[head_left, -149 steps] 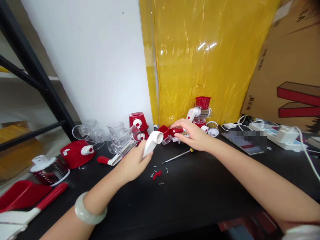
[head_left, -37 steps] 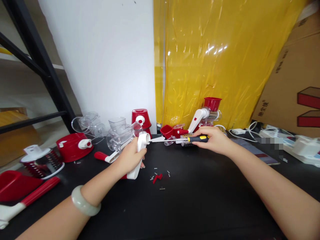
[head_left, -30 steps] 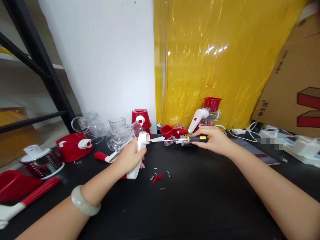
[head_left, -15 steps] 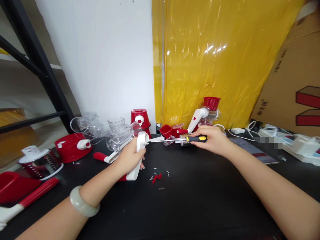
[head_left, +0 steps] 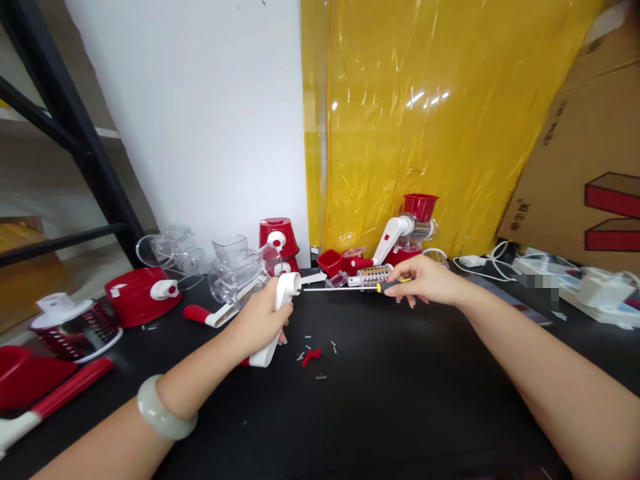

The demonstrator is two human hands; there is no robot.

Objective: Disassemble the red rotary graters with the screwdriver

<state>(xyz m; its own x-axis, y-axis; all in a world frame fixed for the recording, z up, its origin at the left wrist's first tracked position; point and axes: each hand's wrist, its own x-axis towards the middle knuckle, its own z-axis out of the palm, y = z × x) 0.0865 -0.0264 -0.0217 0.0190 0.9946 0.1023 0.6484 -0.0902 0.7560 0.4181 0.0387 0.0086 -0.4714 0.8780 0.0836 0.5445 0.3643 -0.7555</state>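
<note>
My left hand (head_left: 265,317) is wrapped round a white crank handle (head_left: 286,288) with a red grip mostly hidden below it. The crank's round socket faces right. In my right hand (head_left: 417,279) is a screwdriver (head_left: 340,289) with a black and yellow handle, lying level. Its tip is at the socket's mouth; whether it touches a screw inside cannot be seen. On the black table below lie small red plastic pieces (head_left: 311,357), several loose screws (head_left: 334,347) and a small metal pin (head_left: 321,377).
Clear plastic grater housings (head_left: 240,267), red bases (head_left: 143,297) and a drum grater (head_left: 75,327) stand at left. Behind are an assembled rotary grater (head_left: 413,227) and a metal drum (head_left: 375,275). A power strip (head_left: 575,287) with cables lies at right, below a cardboard box (head_left: 560,167).
The screwdriver's handle has dropped slightly, so the shaft lies more level, and my right fingers have shifted their grip on it. My left hand still holds the crank in nearly the same place.
</note>
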